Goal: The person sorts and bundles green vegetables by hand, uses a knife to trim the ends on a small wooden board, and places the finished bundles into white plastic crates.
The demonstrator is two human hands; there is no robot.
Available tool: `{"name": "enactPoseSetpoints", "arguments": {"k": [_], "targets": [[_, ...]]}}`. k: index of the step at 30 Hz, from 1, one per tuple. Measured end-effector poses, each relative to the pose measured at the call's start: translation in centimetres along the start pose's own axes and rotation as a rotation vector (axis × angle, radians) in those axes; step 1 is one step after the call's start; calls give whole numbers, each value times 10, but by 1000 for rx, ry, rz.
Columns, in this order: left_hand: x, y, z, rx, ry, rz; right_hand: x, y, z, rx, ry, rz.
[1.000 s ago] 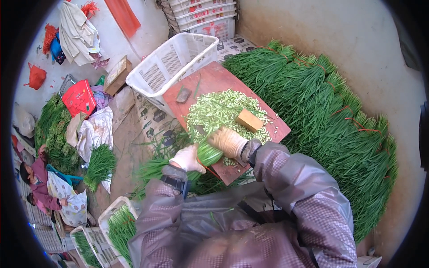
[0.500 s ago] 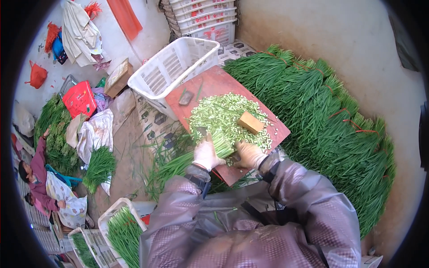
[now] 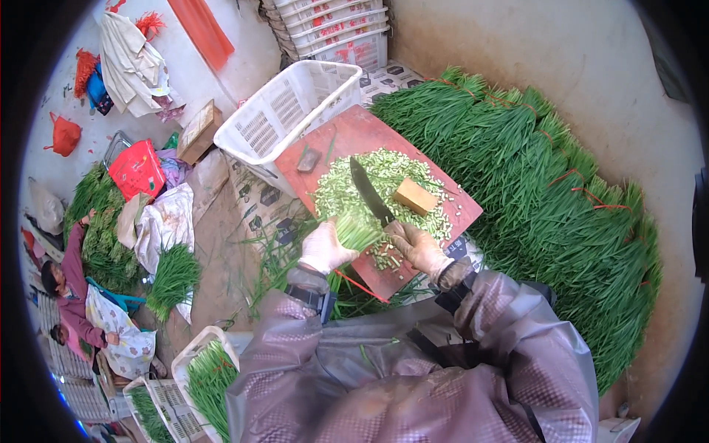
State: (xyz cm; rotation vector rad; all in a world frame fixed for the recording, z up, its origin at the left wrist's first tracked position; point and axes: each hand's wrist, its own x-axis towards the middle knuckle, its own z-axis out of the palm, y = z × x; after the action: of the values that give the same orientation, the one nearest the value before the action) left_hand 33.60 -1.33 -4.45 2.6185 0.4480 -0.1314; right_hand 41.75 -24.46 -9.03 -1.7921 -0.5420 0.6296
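Note:
My gloved left hand [image 3: 325, 247] grips a bunch of green stems [image 3: 356, 230], its pale cut ends over the red board [image 3: 340, 129]. My gloved right hand [image 3: 421, 249] is closed on the handle of a dark, broad-bladed knife [image 3: 368, 188], held angled up and leftward above a heap of chopped pale-green pieces [image 3: 340, 179]. A yellowish block [image 3: 415, 196] sits on the heap beside the blade. A small grey block [image 3: 309, 159] lies at the board's upper left.
A white crate [image 3: 230, 133] stands behind the board, stacked crates [image 3: 332, 29] farther back. Tall bundled greens [image 3: 532, 192] line the right wall. Crates of stems [image 3: 207, 376] sit at lower left. Two co-workers [image 3: 70, 288] sit at the left among greens and cloths.
The knife has come up into clear view above the pile in my right hand. My left hand and the bunch have shifted slightly left and up since half a second ago.

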Motion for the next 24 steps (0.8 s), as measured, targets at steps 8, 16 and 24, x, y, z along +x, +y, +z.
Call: {"name": "enactPoseSetpoints", "arguments": {"k": [8, 16, 24], "targets": [[21, 11, 44, 330, -138, -45, -50, -16, -3, -370, 82, -132], [20, 20, 48, 446, -67, -24, -52, 6, 20, -528, 66, -54], [20, 29, 58, 444, -53, -28, -46, 27, 25, -532, 39, 2]]}}
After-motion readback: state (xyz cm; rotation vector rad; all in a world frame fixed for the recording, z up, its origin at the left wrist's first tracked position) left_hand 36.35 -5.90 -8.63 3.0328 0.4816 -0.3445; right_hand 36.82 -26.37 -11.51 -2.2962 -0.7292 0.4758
